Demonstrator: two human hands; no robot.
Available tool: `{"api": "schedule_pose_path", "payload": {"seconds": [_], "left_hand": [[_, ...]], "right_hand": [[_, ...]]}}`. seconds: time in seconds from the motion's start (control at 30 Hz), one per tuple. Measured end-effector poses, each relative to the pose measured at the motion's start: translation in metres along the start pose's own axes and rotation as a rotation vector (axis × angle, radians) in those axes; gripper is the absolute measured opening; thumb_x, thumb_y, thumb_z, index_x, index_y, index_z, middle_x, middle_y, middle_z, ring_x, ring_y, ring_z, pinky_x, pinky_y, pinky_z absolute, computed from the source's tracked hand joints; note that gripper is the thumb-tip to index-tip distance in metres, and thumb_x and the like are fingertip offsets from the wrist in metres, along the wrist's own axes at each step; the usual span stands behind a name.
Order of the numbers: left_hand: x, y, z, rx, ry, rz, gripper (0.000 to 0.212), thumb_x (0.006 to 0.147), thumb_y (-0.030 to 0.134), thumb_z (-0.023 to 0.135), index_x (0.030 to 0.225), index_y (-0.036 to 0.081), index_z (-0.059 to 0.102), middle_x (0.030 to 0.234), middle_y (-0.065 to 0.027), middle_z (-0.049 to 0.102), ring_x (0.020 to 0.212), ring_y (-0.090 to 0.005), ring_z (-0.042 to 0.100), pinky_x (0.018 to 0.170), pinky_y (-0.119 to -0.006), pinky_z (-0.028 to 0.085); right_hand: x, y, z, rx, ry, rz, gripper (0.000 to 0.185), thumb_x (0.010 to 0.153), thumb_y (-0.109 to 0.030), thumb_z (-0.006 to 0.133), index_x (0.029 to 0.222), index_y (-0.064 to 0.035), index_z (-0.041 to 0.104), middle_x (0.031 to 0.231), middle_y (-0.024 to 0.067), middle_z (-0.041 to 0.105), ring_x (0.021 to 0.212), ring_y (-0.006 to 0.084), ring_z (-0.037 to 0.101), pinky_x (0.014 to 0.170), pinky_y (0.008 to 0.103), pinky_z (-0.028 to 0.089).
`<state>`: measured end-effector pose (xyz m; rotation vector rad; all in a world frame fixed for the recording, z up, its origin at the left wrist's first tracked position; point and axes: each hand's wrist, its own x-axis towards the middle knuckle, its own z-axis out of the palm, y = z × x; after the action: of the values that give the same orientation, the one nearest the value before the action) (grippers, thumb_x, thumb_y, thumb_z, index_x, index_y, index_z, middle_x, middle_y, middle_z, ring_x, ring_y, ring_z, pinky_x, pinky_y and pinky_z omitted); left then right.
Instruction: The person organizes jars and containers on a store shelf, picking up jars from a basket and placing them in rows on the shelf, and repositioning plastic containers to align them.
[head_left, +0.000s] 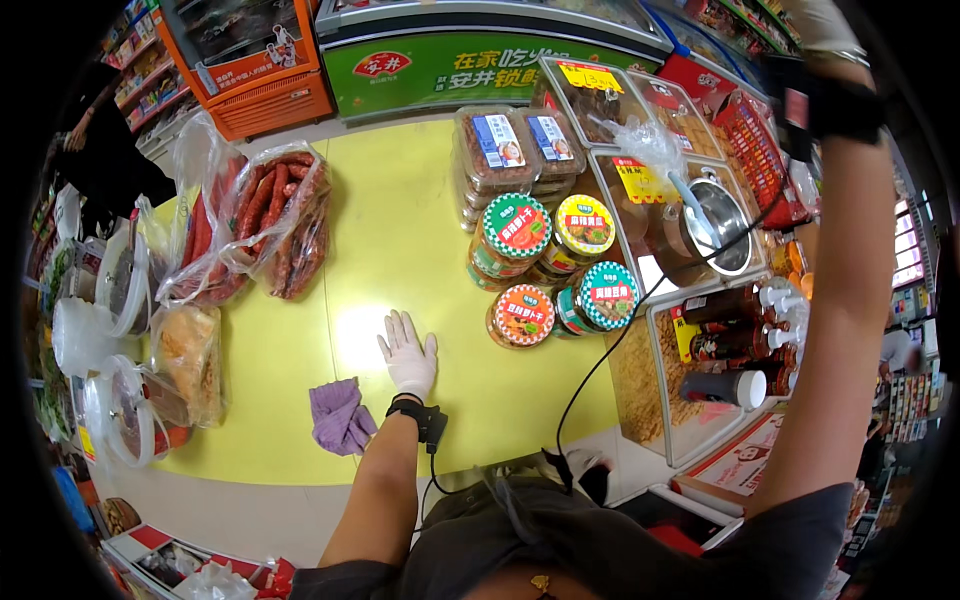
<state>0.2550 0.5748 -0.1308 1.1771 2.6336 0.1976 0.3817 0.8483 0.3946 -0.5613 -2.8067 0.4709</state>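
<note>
My left hand, in a thin white glove, lies palm down on the yellow tabletop with its fingers spread and nothing in it. Just to its left is a crumpled purple cloth, apart from the hand. On the other side stand several lidded glass jars, among them one with an orange-checked lid and one with a green-checked lid. My right hand, also gloved, is raised at the upper right corner. Its fingers are cut off by the picture's edge, so whatever it holds is hidden.
Bagged sausages and a bagged bread-like food lie at the left, near clear lidded tubs. Clear plastic boxes are stacked behind the jars. Right of them, food bins carry a metal bowl and sauce bottles. A black cable crosses there.
</note>
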Motion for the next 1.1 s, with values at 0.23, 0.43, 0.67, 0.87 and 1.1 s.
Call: {"api": "schedule_pose_path", "payload": {"seconds": [0.23,0.43,0.67,0.87,1.1], "left_hand": [[-0.005,-0.011,-0.004,-0.043,0.059,-0.020,0.069,0.092,0.042,0.041,0.144,-0.001,0.024,0.152,-0.0171,0.019,0.142,-0.0291,0.014,0.114,-0.049,0.008],[-0.004,-0.007,-0.010,-0.063,0.059,-0.024,0.069,0.090,0.040,0.045,0.142,-0.002,0.027,0.150,-0.0185,0.023,0.141,-0.0313,0.016,0.113,-0.050,0.011],[-0.006,-0.008,-0.008,-0.010,0.066,-0.017,0.069,0.088,0.038,0.049,0.141,-0.002,0.029,0.148,-0.0190,0.027,0.140,-0.0323,0.019,0.113,-0.050,0.012],[0.000,-0.005,-0.012,-0.025,0.043,-0.020,0.069,0.086,0.037,0.051,0.140,-0.002,0.031,0.148,-0.0197,0.027,0.139,-0.0328,0.020,0.113,-0.051,0.011],[0.000,-0.004,-0.010,0.007,0.054,-0.023,0.069,0.086,0.038,0.050,0.139,-0.003,0.031,0.147,-0.0202,0.028,0.139,-0.0340,0.020,0.112,-0.051,0.011]], "right_hand": [[0.117,0.150,0.122,0.266,-0.298,0.278,0.057,0.096,-0.045,0.037,0.124,0.0014,0.054,0.122,0.0180,0.057,0.112,0.0295,0.055,0.094,0.0318,0.041],[0.177,0.230,0.219,0.014,-0.447,0.702,0.074,0.090,-0.063,0.033,0.128,-0.0024,0.053,0.129,0.0187,0.053,0.119,0.0291,0.051,0.093,0.0449,0.042],[0.201,0.297,0.311,1.204,-0.104,1.275,0.070,0.090,-0.063,0.033,0.136,-0.0096,0.041,0.136,0.0060,0.042,0.121,0.0114,0.039,0.105,0.0267,0.026],[0.226,0.319,0.317,0.218,-0.783,0.797,0.043,0.089,-0.050,0.035,0.106,-0.0113,0.041,0.104,0.0042,0.040,0.092,0.0136,0.035,0.083,0.0269,0.028],[0.223,0.324,0.331,-0.043,-0.923,0.697,0.032,0.087,-0.036,0.041,0.066,-0.0129,0.048,0.061,0.0022,0.044,0.052,0.0163,0.035,0.054,0.0266,0.033]]}}
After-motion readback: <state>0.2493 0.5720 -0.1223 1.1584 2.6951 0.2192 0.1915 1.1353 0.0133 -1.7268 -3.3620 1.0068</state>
